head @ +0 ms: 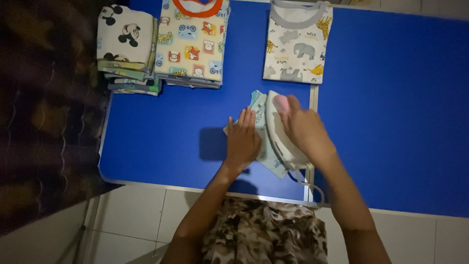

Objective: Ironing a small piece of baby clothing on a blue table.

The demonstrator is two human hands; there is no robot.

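While left hand (pixel 243 142) flat on cloth (pixel 259 110), iron (pixel 281 129) in right hand's (pixel 304 128) grip, nose away

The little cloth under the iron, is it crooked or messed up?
A bit crooked, yes. The small light-blue cloth lies slanted on the blue table, unlike the squarely folded piles behind. The left hand presses it flat; the right hand holds the iron.

**Dim room, blue table, tiled floor**

A blue table top (pixel 391 98) with a pale metal edge fills most of the view; white floor tiles (pixel 132 220) with dark grout lie below it; a dark patterned cloth (pixel 44 122) hangs at left; the light is low.
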